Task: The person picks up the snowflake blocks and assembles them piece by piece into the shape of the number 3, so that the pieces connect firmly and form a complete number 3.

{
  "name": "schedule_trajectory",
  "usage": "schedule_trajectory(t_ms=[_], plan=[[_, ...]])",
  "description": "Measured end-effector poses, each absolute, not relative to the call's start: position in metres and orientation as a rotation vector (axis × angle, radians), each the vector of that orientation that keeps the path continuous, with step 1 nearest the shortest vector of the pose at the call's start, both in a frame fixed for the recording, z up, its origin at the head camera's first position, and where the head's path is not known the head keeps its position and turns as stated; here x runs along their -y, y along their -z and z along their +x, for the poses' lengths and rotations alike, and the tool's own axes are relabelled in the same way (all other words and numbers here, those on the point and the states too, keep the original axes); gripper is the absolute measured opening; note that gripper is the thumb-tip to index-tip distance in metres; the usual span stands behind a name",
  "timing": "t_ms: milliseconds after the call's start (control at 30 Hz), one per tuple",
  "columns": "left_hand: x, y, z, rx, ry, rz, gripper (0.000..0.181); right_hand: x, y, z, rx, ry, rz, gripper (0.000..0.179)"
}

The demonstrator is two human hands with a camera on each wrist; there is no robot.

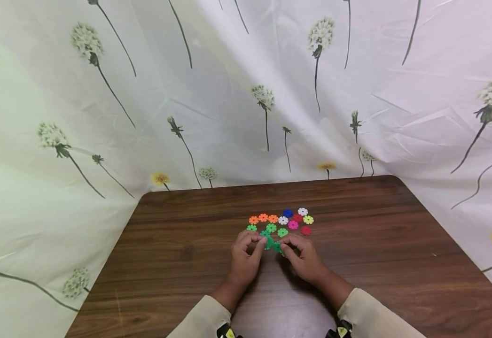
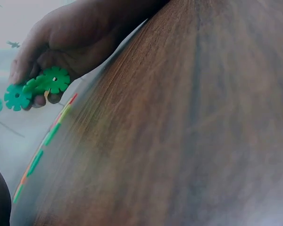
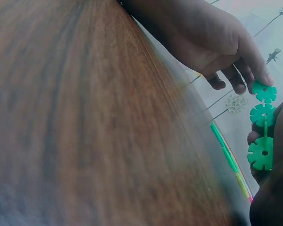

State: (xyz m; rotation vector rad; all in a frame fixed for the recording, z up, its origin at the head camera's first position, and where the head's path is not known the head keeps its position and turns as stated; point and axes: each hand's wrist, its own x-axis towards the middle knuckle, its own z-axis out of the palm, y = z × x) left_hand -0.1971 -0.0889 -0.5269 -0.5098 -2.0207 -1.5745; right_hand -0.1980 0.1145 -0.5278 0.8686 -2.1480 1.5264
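Near the table's middle, my left hand (image 1: 245, 260) pinches a small chain of green notched plastic discs (image 2: 55, 79). The joined discs sit at angles to each other, as the left wrist view shows. Facing it, my right hand (image 1: 306, 263) pinches one green notched disc (image 3: 264, 92) between thumb and fingertip. In the right wrist view this disc lies right beside the chain's end; whether they touch I cannot tell. Both hands are raised over the wooden table (image 1: 178, 281). My fingers partly cover the chain.
Flat on the table beyond my hands lie several loose notched discs: orange ones (image 1: 263, 217), light green ones (image 1: 271, 227), white (image 1: 302, 211), blue (image 1: 287, 213), pink (image 1: 293, 225), red (image 1: 306, 230) and yellow-green (image 1: 308, 219). A dandelion-print cloth (image 1: 237, 117) hangs behind the table.
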Motion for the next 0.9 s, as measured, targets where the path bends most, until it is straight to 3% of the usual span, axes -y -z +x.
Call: schedule_trajectory(t_ms=[900], plan=[[0.0839, 0.5266, -0.1930, 2.041, 1.537, -0.485, 0.008, -0.1118, 0.5283, -0.1956, 2.179, -1.568, 0.924, 0.009]])
